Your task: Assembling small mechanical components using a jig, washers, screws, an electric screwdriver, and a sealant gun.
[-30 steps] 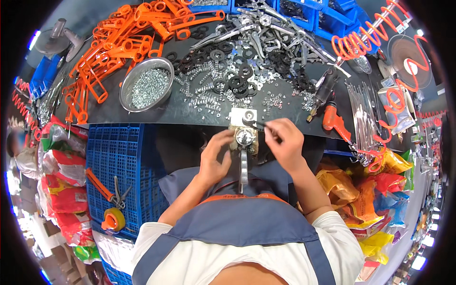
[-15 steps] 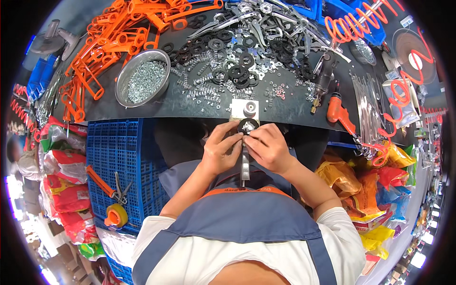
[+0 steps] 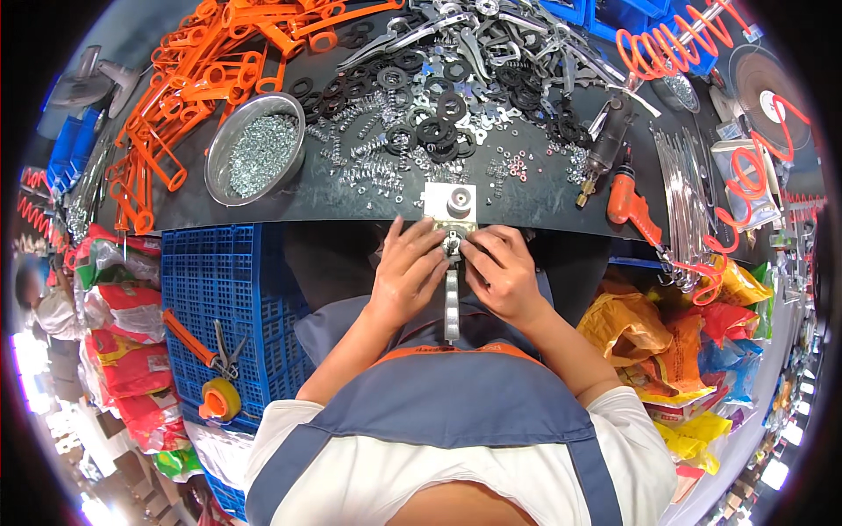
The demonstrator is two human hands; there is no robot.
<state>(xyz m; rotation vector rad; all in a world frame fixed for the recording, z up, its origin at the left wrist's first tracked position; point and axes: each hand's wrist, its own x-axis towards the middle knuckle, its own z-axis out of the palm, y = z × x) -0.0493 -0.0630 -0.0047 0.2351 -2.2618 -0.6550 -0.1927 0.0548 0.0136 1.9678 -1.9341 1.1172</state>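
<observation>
At the table's front edge a small metal fixture block [image 3: 450, 200] carries a round post. A silver lever [image 3: 452, 307] extends from just below it toward my body, and its head [image 3: 453, 243] lies between my hands. My left hand [image 3: 408, 267] is beside the head, its fingers stretched and a little apart, with nothing visible in them. From the other side, the curled fingers of my right hand [image 3: 504, 273] press at the lever's head. My fingers partly cover the parts there.
On the dark table [image 3: 351, 209] are springs [image 3: 377, 175], black rings [image 3: 436, 131], silver levers [image 3: 474, 53], orange handles [image 3: 189, 96] and a metal bowl of small parts [image 3: 263, 153]. An orange power driver [image 3: 624, 197] lies right. A blue crate [image 3: 210, 280] stands left, plastic bags [image 3: 631, 329] right.
My left hand has loosened from its pinch at the lever's head and its fingers have spread. The black ring that showed there is now mostly hidden. My right hand has shifted slightly.
</observation>
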